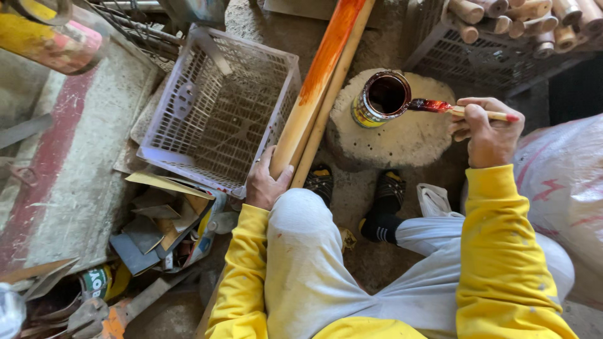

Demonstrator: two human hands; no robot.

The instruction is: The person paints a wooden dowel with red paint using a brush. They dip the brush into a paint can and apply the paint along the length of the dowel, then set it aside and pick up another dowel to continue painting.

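— Two hands, both busy. What does the left hand (265, 183) grip?

— It is closed round the lower end of a wooden pole (312, 94), just above the person's knee. The pole slants up and away; its upper part is stained red-orange, its lower part is bare wood. A second, thinner pole (330, 100) lies right beside it, touching along its length.

— And the right hand (487, 133)?

— Clenched on the handle of a brush (461, 111). The wet, dark red bristles rest at the rim of an open tin (380, 98) of dark stain.

— Where does the tin stand?

— On a round concrete block (408, 135), just past the person's dark shoes (355, 188). It leans a little toward the poles.

— What lies around?

— Left of the poles sits a pale plastic crate (220, 107) with nothing showing inside. Below it lies a heap of cardboard scraps (163, 220). At top right, another crate (477, 59) carries stacked wooden dowels (527, 19). A white sack (565, 182) bulges beside the right sleeve.
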